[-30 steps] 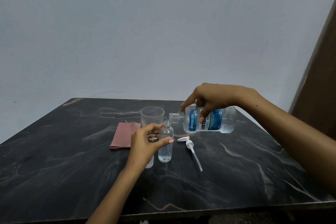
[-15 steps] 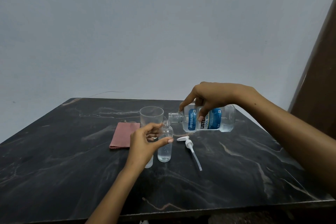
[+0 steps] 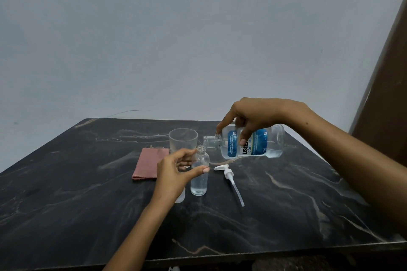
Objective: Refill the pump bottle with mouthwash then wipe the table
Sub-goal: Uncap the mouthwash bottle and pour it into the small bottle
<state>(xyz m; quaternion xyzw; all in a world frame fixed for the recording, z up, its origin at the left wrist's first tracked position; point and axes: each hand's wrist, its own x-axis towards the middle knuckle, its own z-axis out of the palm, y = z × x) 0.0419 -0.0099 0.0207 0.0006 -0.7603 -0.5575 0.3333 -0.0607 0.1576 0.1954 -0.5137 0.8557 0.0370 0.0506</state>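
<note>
A small clear pump bottle (image 3: 200, 179) stands upright on the dark marble table (image 3: 88, 204), open at the top, with a little clear liquid in its base. My left hand (image 3: 174, 174) wraps around it, thumb on its front and fingers behind its neck. In my right hand (image 3: 259, 114) the mouthwash bottle (image 3: 262, 146) with a blue label lies almost level in the air. Its open mouth sits just above and to the right of the pump bottle's neck. The white pump head (image 3: 229, 174) with its tube lies on the table to the right. A folded pink cloth (image 3: 147, 166) lies at the left.
A clear plastic cup (image 3: 183, 141) stands just behind the pump bottle. A small whitish object (image 3: 180, 198) shows partly under my left wrist. A brown panel (image 3: 385, 116) rises at the right, and a pale wall stands behind the table.
The mouthwash bottle's mouth has edged slightly left, closer over the pump bottle's neck. My left hand has stayed on the pump bottle.
</note>
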